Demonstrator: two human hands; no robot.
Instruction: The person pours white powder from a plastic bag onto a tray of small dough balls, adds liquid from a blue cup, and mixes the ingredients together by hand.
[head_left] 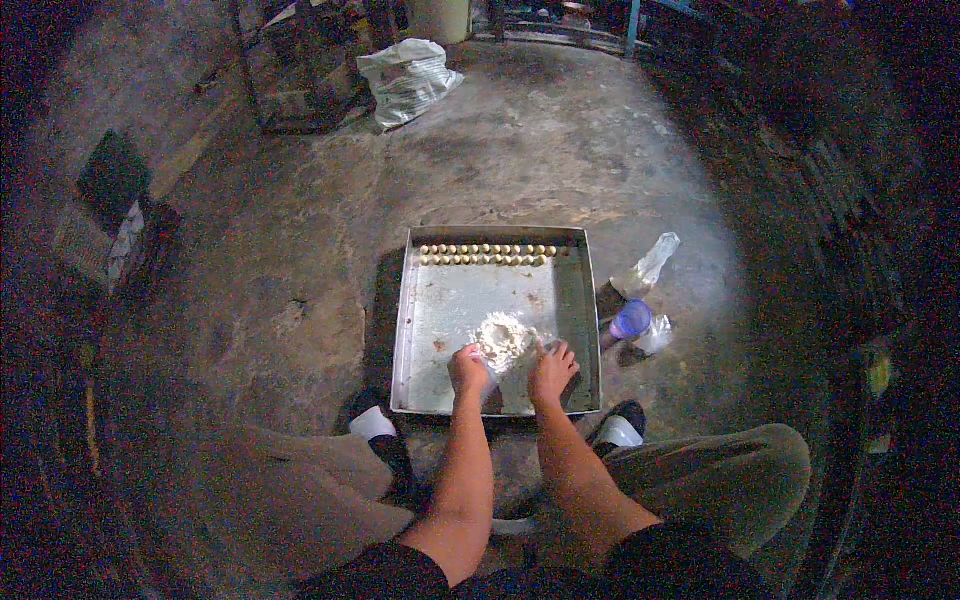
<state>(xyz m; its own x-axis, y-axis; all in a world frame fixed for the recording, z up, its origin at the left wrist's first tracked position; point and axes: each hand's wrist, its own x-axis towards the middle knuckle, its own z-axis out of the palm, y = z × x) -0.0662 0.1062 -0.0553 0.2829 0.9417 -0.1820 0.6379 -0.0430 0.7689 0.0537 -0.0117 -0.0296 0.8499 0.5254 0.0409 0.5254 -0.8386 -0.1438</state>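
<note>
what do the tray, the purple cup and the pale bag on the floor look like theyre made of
Tray: likely metal, dull silver, with a soft sheen and thin, straight walls.
Purple cup: probably smooth plastic; it looks translucent.
Pale bag: perhaps plastic, from its shiny creases; the weave is too small to tell.

Here, from head height, the square metal tray (465, 297) is being looked down on, centred and near, by one wide fisheye.

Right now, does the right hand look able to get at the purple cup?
Probably yes: the purple cup is just outside the tray, to the right of the right hand. Only the tray's right wall seems in the way, and the hand could likely lift over it.
</note>
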